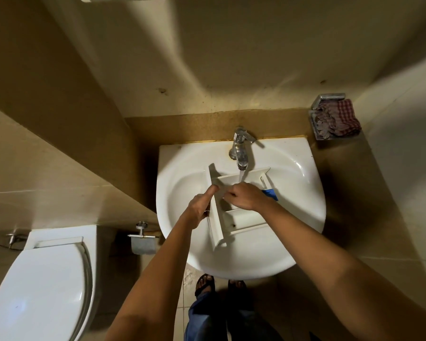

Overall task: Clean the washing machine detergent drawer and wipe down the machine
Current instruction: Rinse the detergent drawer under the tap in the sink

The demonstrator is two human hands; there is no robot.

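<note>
A white detergent drawer [241, 219] sits in the white sink [182, 193], under a thin stream of water from the chrome tap [240, 150]. My left hand [202, 205] grips the drawer's left front panel, thumb stretched along its top edge. My right hand [244, 196] reaches into the drawer's middle compartment with its fingers curled down; what they touch is hidden. A blue insert [271, 194] shows at the drawer's right side, just past my right wrist.
A checked cloth [337, 119] lies in a metal holder on the wall at the right. A toilet [40, 284] with its lid down stands at the left. A paper holder [143, 242] hangs between the toilet and the sink. My feet [219, 286] stand under the basin.
</note>
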